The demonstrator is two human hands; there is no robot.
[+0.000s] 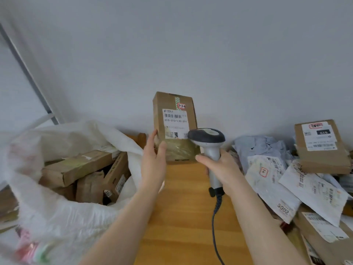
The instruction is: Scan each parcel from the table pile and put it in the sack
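A brown cardboard parcel [174, 119] stands upright on the wooden table [183, 217] against the wall, its white barcode label facing me. My left hand [153, 161] touches the parcel's lower left edge with straight fingers. My right hand [219, 169] grips the handle of a grey barcode scanner [207, 137], whose head points at the parcel's label. The white woven sack [63, 211] gapes open at the left with several brown boxes [80, 167] inside. The parcel pile [298, 180] lies at the right.
The pile holds white mailer bags, a grey-blue bag [261, 148] and cardboard boxes, one box [321, 148] on top at the far right. The scanner's coiled cable [214, 226] hangs down over the table. A metal pole [28, 73] leans at the left.
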